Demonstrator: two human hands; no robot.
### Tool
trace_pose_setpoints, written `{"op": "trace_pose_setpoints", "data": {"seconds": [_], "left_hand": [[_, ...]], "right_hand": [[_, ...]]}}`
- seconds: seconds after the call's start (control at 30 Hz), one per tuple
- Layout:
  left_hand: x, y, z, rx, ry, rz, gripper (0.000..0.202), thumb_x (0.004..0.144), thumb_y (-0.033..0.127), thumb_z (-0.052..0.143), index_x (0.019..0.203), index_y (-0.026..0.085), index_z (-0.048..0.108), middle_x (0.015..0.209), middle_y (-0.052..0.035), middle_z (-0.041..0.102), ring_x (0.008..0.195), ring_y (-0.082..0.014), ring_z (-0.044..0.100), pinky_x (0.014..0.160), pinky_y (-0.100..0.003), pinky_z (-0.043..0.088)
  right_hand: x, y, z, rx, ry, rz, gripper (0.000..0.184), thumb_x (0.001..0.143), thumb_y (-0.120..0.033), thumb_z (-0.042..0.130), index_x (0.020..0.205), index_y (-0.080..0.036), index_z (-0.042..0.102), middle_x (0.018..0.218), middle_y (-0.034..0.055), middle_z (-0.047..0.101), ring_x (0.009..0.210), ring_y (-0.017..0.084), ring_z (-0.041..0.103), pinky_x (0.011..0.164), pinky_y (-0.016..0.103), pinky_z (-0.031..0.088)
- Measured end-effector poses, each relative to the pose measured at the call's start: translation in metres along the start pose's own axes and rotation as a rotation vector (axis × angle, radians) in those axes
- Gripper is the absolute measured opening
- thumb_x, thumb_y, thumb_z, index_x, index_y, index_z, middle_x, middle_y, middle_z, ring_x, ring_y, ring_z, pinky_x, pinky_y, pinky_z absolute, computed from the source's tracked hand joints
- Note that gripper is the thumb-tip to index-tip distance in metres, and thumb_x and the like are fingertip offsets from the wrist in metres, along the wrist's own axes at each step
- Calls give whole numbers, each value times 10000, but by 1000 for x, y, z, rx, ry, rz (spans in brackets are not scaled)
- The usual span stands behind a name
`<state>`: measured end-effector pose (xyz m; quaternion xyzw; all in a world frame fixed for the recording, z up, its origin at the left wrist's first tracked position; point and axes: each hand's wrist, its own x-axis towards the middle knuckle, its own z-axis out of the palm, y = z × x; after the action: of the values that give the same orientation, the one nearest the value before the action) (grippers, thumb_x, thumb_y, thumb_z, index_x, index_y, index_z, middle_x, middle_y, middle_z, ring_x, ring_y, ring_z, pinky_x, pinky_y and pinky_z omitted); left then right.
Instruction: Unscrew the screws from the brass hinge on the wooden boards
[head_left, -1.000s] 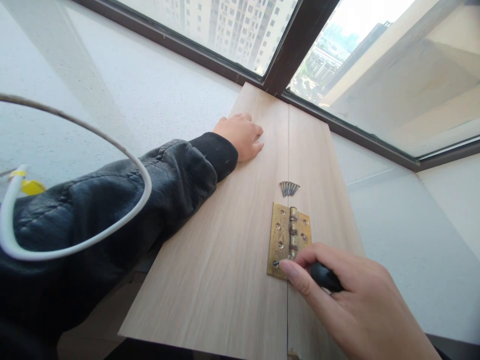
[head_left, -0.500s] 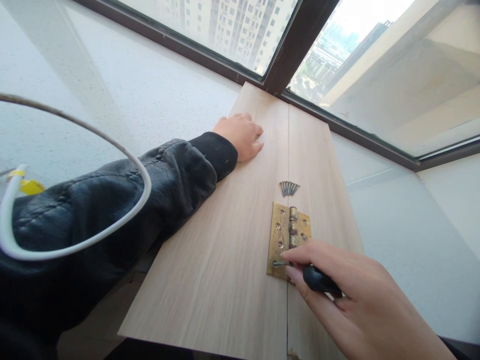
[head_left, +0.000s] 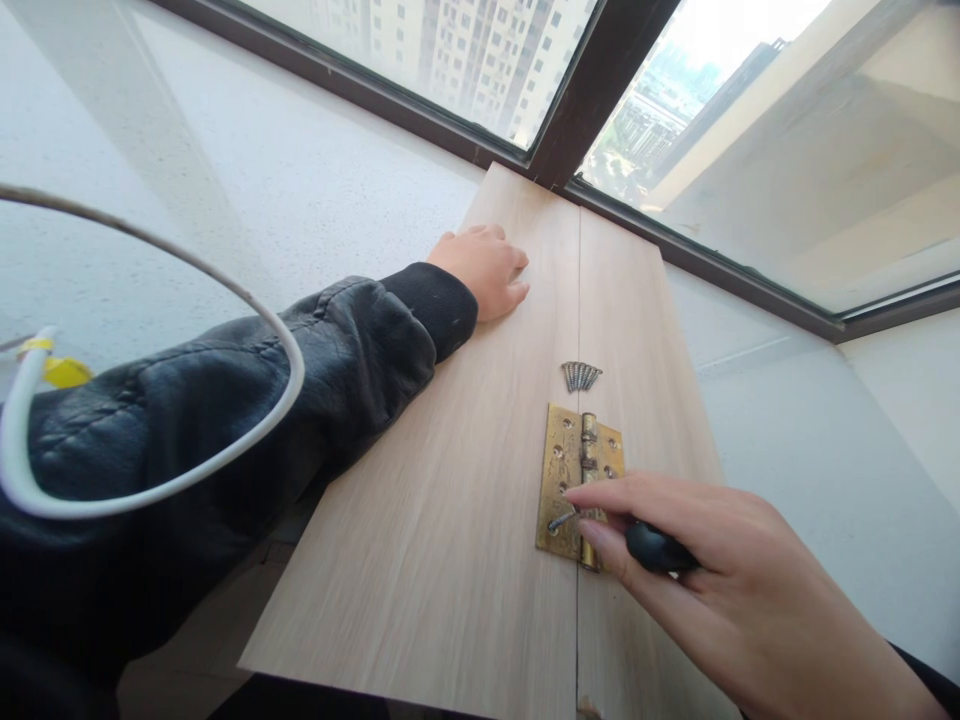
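Note:
My left hand [head_left: 484,272] rests on the pale wooden board [head_left: 420,500] near its far left edge, fingers lying on the wood. A brass hinge [head_left: 559,470] lies spread across the seam between the two boards. Over its near end, my right hand [head_left: 697,570] has a screw [head_left: 561,520] at the tips of its thumb and forefinger. The screw slants over the lowest hole of the left leaf; whether it sits in the hole I cannot tell. Tucked in the same hand is a black-handled screwdriver [head_left: 660,548], its shaft hidden. Several loose screws [head_left: 581,376] lie in a row beyond the hinge.
A white cable [head_left: 292,375] with a yellow tag [head_left: 67,373] loops in front of my left sleeve. The far end of the boards meets a dark window frame [head_left: 577,90]. White speckled surface [head_left: 247,170] lies on the left.
My right fingertips have shifted slightly up and right, and the screw's angle has changed from near level to slanted. My left hand has stayed in place on the board.

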<state>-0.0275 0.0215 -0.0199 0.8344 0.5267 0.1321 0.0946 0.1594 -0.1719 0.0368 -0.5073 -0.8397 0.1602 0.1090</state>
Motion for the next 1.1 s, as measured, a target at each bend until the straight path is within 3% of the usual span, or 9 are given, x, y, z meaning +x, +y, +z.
{"op": "trace_pose_setpoints", "data": {"seconds": [0.17, 0.33, 0.43, 0.5, 0.57, 0.7, 0.9, 1.0, 1.1], "left_hand": [[0, 0, -1, -1, -4, 5, 485, 908, 434, 421, 1312, 233, 598, 1367, -120, 522, 1244, -323, 476, 1020, -491, 379], [0, 1, -1, -8, -7, 4, 493, 910, 432, 422, 1325, 225, 590, 1380, -130, 512, 1261, -333, 464, 1030, -505, 372], [0, 1, -1, -9, -9, 5, 496, 910, 434, 424, 1328, 224, 588, 1381, -128, 511, 1258, -331, 462, 1032, -502, 368], [0, 1, -1, -8, -13, 2, 494, 910, 436, 424, 1329, 230, 587, 1383, -119, 510, 1251, -324, 462, 1032, -493, 368], [0, 1, -1, -10, -16, -2, 494, 908, 436, 425, 1329, 233, 586, 1384, -114, 509, 1246, -321, 460, 1031, -488, 365], [0, 0, -1, -22, -18, 1, 505, 909, 441, 421, 1339, 229, 578, 1392, -115, 500, 1250, -333, 448, 1035, -498, 352], [0, 1, -1, -11, -7, 2, 492, 905, 442, 423, 1320, 237, 592, 1370, -115, 514, 1249, -318, 459, 1019, -469, 372], [0, 1, -1, -5, -2, -1, 487, 903, 447, 425, 1308, 242, 601, 1355, -111, 526, 1236, -307, 469, 1010, -456, 382], [0, 1, 0, -5, -2, -2, 482, 902, 449, 430, 1301, 245, 605, 1350, -105, 531, 1231, -300, 471, 1009, -448, 384]], "right_hand": [[4, -1, 1, -33, -80, 51, 158, 893, -231, 536, 771, -247, 634, 703, -44, 687, 594, 113, 643, 530, 230, 502], [6, -6, 1, -155, -149, 62, 360, 912, -351, 521, 575, -226, 494, 515, -28, 534, 450, 129, 502, 399, 259, 385], [3, -5, -2, -132, -140, 72, 253, 877, -418, 593, 703, -235, 602, 608, -27, 634, 507, 136, 584, 445, 258, 439], [1, -3, -5, -73, -119, 57, 97, 851, -357, 637, 899, -275, 659, 766, -44, 717, 618, 129, 663, 537, 238, 499], [0, -1, -7, -9, -107, 18, 173, 851, -240, 618, 1003, -313, 656, 876, -69, 747, 716, 108, 700, 635, 207, 524], [3, -2, -7, 59, -131, -39, 195, 875, -147, 550, 956, -285, 661, 845, -71, 739, 708, 76, 690, 659, 175, 508], [6, -2, -3, -100, -185, -31, 255, 930, -293, 536, 691, -219, 588, 574, -30, 580, 491, 115, 534, 450, 250, 399], [4, 0, -3, -97, -143, -18, 176, 896, -374, 600, 812, -223, 636, 672, -4, 658, 559, 144, 607, 499, 264, 458], [3, 1, -5, -6, -127, -44, 147, 882, -258, 598, 1022, -257, 643, 879, -6, 728, 718, 140, 683, 636, 245, 515]]}}
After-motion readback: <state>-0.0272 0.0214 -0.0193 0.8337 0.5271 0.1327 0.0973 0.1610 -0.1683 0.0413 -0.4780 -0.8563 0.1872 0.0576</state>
